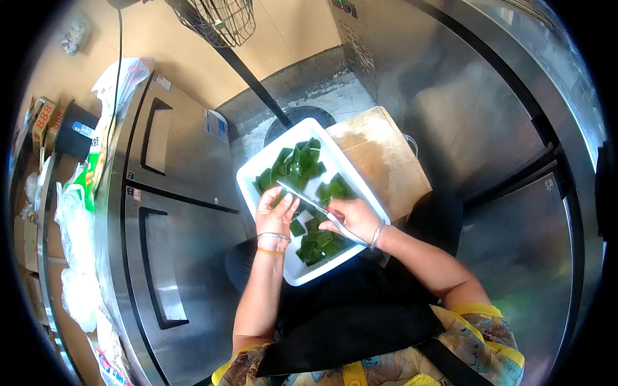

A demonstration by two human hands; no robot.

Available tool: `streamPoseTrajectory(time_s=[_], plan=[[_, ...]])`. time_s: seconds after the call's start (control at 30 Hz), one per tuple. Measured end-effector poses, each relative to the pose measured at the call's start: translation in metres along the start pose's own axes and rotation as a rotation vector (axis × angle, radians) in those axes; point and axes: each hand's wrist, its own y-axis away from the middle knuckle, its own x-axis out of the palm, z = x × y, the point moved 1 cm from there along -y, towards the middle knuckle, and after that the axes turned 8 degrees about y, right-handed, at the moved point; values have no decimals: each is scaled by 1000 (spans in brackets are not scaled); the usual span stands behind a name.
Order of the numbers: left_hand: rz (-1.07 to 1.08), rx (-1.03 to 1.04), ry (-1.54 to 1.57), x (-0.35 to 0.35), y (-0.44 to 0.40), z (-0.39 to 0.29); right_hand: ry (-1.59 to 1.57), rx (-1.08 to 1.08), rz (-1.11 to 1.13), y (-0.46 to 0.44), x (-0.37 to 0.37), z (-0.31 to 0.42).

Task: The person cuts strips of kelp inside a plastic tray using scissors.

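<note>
Mostly glossy leaves (295, 168), metal scissors (304, 197)

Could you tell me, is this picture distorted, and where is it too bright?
Head view: black corners and bowed edges on the right-hand steel cabinet suggest wide-lens distortion; head view: plastic bag at left nearly washed out, scissors clearly discernible.

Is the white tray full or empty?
Neither: the white tray holds clumps of green leaf pieces, with bare bottom showing between them.
</note>
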Motion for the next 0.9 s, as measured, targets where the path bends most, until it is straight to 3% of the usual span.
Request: streamPoseTrajectory(time_s=[0.13,0.2,0.23,0.3,0.37,0.43,0.47,0.5,0.57,0.6,0.77,0.87,0.9], plan=[[132,-99,-169,-8,2,1,9,-44,-4,0,-18,17],[304,-144,-458,-13,1,0,-166,-39,-128,0,-29,24],[300,-151,-461,-18,-2,1,-256,-20,-183,-1,-27,15],[297,22,-758,-34,-15,10,-356,148,-253,-6,-25,-6],[239,56,-807,-57,-37,21,-585,361,-272,-13,-30,-16],[140,230,-1162,-63,-49,27,-676,431,-311,-16,-31,-24],[129,208,-1337,-66,-51,35,-717,458,-314,-18,-31,-25],[222,333,-1489,-88,-62,52,-717,459,-313,-18,-31,-26],[198,405,-1700,-77,-46,63,-718,460,-297,-17,-30,-27],[117,391,-1747,-63,-35,64,-722,464,-300,-18,-30,-27],[135,265,-1735,-64,-34,69,-612,425,-189,-16,-33,-22],[412,-9,-1300,-73,-29,73,-643,432,-188,-19,-32,-22],[413,-11,-1301,-72,-29,69,-647,439,-183,-18,-31,-23]])
